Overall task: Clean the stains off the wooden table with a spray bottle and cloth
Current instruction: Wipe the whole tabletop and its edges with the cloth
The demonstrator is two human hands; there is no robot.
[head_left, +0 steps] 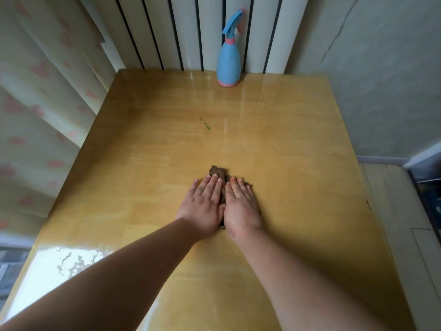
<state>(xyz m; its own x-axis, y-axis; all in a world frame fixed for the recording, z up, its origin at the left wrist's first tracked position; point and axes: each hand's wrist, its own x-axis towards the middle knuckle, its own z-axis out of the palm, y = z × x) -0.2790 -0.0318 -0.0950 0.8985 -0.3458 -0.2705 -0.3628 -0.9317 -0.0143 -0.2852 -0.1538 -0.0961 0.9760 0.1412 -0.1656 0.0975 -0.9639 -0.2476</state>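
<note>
A brown cloth (pixel 219 173) lies near the middle of the glossy wooden table (pixel 298 163). My left hand (pixel 205 204) and my right hand (pixel 241 206) press flat on it side by side, fingers straight and together, and hide most of it. Small green stains (pixel 207 126) mark the table beyond the cloth, and a fainter green speck (pixel 241 149) lies to their right. A blue spray bottle (pixel 228 56) with pink base and collar stands upright at the table's far edge, well beyond both hands.
A white radiator (pixel 191 32) runs behind the table's far edge. A patterned curtain (pixel 43 91) hangs along the left side. A pale wall (pixel 381 80) stands on the right. A wet, shiny patch (pixel 71 261) glistens near the front left corner.
</note>
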